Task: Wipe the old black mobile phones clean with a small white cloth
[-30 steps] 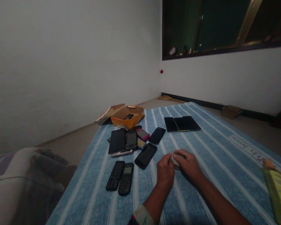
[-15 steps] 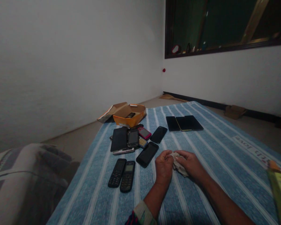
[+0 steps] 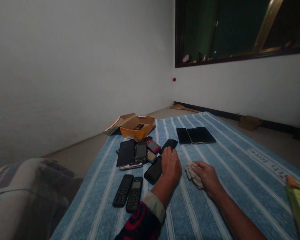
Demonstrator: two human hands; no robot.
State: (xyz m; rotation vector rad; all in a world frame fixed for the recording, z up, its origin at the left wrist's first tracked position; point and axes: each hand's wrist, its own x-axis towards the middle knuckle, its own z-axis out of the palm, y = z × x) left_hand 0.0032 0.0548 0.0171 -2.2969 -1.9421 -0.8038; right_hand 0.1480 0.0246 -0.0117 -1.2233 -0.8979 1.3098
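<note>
My right hand (image 3: 208, 176) grips a crumpled whitish cloth (image 3: 195, 175) just above the striped bedspread. Reaching forward with its fingers bent downward, my left hand (image 3: 171, 165) is at the near end of a black smartphone (image 3: 170, 144); I cannot tell whether it touches it. Nothing shows in its fingers. Partly behind that hand lies another dark smartphone (image 3: 153, 171). To the left are two keypad phones, one black (image 3: 123, 190) and one with a grey screen (image 3: 134, 195), side by side. Behind them is a pile of phones, with a black slab (image 3: 126, 153), a grey phone (image 3: 141, 152) and a pink one (image 3: 153, 146).
An open orange box (image 3: 138, 132) with a phone (image 3: 139, 127) inside stands at the back. Several dark flat devices (image 3: 196, 135) lie at the back right. A yellow-green packet (image 3: 298, 203) is at the right edge, and a draped blanket (image 3: 27, 196) at the left.
My left hand has let go of the cloth and moved forward and left to the smartphones. My right hand keeps the cloth in nearly the same place. The view has tilted slightly.
</note>
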